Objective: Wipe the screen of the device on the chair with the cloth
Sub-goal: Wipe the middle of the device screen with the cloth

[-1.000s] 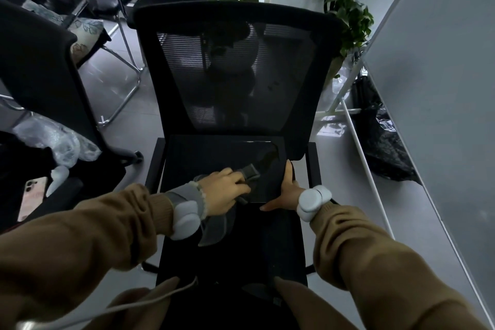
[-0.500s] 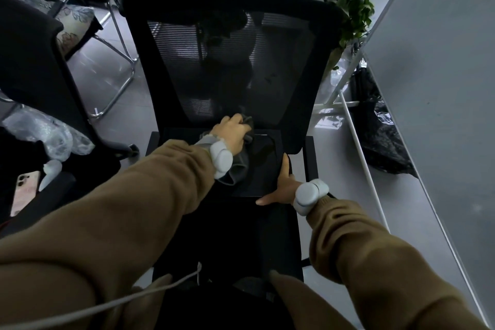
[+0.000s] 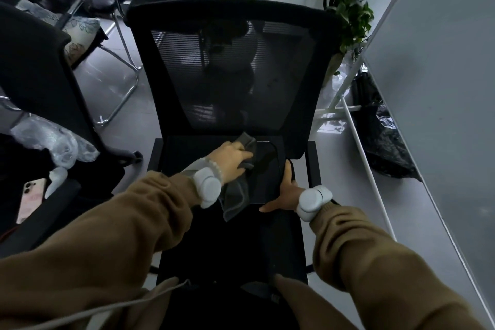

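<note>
A dark flat device (image 3: 265,182) with a glossy screen lies on the seat of the black mesh-backed chair (image 3: 312,166). My left hand (image 3: 231,161) presses a grey cloth (image 3: 237,195) onto the screen's far middle; the cloth's loose end hangs down toward me over the near edge. My right hand (image 3: 285,193) rests on the device's near right corner, one finger along the right edge and another spread along the near edge, holding it steady. Both wrists carry white bands.
A second black chair (image 3: 40,67) stands at the left, with crumpled plastic wrap (image 3: 51,142) and a phone (image 3: 30,199) beside it. Potted plants (image 3: 348,21) stand behind the chair. A grey wall panel (image 3: 442,88) runs along the right, a black bag (image 3: 385,147) at its foot.
My left hand swept the cloth from the screen's near part up to its far edge, and has now drawn back slightly toward the middle. My right hand has stayed at the near right corner.
</note>
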The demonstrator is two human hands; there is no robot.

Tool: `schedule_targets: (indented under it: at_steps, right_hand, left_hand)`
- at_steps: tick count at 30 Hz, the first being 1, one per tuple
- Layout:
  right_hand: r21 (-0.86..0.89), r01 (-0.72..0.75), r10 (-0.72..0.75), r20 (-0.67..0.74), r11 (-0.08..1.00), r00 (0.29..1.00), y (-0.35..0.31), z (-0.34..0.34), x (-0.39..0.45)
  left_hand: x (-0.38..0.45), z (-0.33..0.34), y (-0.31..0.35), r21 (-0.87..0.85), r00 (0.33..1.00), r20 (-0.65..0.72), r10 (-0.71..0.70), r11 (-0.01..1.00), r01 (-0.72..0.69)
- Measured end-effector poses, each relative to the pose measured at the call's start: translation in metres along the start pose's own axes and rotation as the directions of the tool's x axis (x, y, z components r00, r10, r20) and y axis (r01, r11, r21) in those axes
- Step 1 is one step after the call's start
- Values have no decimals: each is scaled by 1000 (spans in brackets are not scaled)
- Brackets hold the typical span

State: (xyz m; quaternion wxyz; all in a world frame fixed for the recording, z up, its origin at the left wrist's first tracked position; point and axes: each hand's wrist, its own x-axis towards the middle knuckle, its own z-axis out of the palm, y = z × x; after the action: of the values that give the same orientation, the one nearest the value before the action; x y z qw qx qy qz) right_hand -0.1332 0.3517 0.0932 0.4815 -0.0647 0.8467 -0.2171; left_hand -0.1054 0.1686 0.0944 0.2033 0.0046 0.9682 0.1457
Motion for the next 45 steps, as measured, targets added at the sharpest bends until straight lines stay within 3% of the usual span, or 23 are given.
schedule_targets:
  at_steps: [14,20,30,35,39,45]
  right_hand:
    - [-89,48,-47,8,995,999,0,0,-7]
    - [-145,23,-21,16,989,1000,-3,-2,-7]
    - [-108,-11,14,34,994,999,-3,-5,-4]
    - [-134,-30,36,44,990,998,-4,-5,-3]
    - [-145,-31,39,57,989,998,-3,-7,-4]
    - [-150,-13,22,60,989,998,-4,-7,-5]
  left_hand:
    - [-69,23,25,190,954,261,146,961,-199]
    - [-51,17,25,195,975,186,120,968,-156]
    - [24,-14,11,109,995,-31,-100,989,103]
    - [47,-21,4,55,988,-72,-139,988,143]
    - [48,-15,1,44,989,-80,-122,991,125]
    - [13,-1,7,106,998,23,56,993,-58]
